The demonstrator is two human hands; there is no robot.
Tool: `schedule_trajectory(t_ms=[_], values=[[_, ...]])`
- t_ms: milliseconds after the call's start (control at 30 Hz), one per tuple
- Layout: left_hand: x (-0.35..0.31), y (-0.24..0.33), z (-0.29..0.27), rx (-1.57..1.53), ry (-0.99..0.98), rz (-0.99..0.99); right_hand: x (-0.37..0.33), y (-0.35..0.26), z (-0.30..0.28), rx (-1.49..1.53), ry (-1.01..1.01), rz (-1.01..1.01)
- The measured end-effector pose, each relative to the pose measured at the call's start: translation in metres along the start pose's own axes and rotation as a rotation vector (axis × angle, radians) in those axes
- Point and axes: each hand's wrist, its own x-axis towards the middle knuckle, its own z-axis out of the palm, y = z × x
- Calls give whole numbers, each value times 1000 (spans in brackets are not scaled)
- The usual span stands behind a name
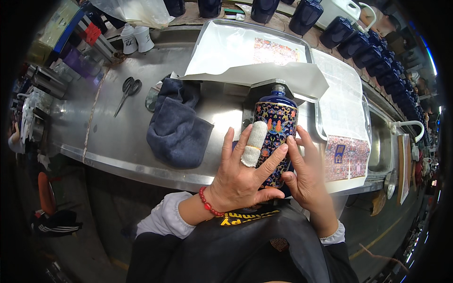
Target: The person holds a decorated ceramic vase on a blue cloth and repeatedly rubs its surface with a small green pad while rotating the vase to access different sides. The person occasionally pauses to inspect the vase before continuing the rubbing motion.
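A dark blue bottle (278,111) with a colourful floral pattern lies tilted in front of me, its neck pointing away. My left hand (236,172) rests spread across its left side and lower front, with a knitted white finger sleeve (254,144) on one finger and a red bead bracelet (207,203) at the wrist. Against the bottle's right side, my right hand (306,174) lays its stretched fingers and thumb. Neither hand wraps round the bottle. Behind the bottle shows the angular edge of a dark metal support (269,84), mostly hidden.
On the steel table (127,132) lie a dark blue cloth (179,134) and black scissors (127,94). A tray (210,33) holds white paper with printed sheets; another patterned sheet (349,162) is at right, before a sink (380,141). Several dark blue bottles (306,16) line the back.
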Motion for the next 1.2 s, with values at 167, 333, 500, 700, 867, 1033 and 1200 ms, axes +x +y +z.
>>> schedule_trajectory(t_ms=[167,333,500,700,867,1033,1200], values=[[-2,-3,1,-24,44,24,-1,0,2,17,4,12],[-1,-6,1,-41,84,23,0,-1,2,-10,6,-2],[-8,-7,-2,-58,68,24,-8,-5,-4,20,0,18],[-26,-2,-3,62,-5,74,-26,-15,-3,-69,-73,2],[-29,-3,-4,67,-5,50,-28,-18,2,-99,-57,-6],[-32,-6,-1,-61,55,37,-25,-20,0,-60,-59,0],[-39,-9,6,-56,89,12,-21,-24,1,-114,-38,-5]])
